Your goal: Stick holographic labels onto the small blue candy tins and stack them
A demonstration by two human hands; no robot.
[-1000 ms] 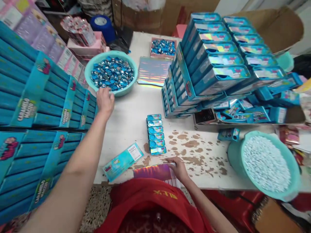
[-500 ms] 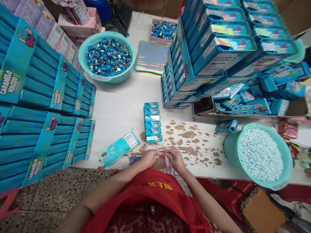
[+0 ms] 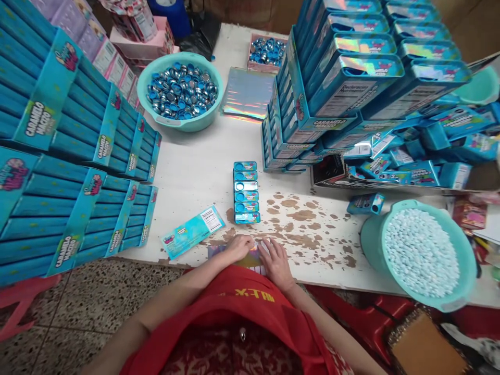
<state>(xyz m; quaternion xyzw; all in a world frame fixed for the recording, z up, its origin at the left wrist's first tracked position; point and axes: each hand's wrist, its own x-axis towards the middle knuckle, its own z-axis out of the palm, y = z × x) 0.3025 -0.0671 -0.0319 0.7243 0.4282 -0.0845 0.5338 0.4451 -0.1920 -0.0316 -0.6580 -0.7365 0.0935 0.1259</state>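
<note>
At the table's front edge lies a shiny holographic sheet (image 3: 219,251), partly covered by both hands. My left hand (image 3: 241,247) rests on it with fingers curled in a pinch; what is between them is too small to name. My right hand (image 3: 275,260) lies on the sheet's right part, its fingers spread and holding nothing. Just beyond the hands stands a row of several small blue boxes (image 3: 246,196) with round openings. A flat blue printed card (image 3: 193,233) lies to the left of them.
Stacked blue display boxes (image 3: 78,208) line the left. A basin of metal caps (image 3: 219,99) stands behind. Tall blue box stacks (image 3: 344,94) and a carton of loose boxes (image 3: 332,174) fill the back right. A bucket of white candies (image 3: 375,255) stands at right.
My right hand has gone from a pinch to spread fingers laid on the sheet. My left hand stays curled near the same spot. The view has shifted slightly.
</note>
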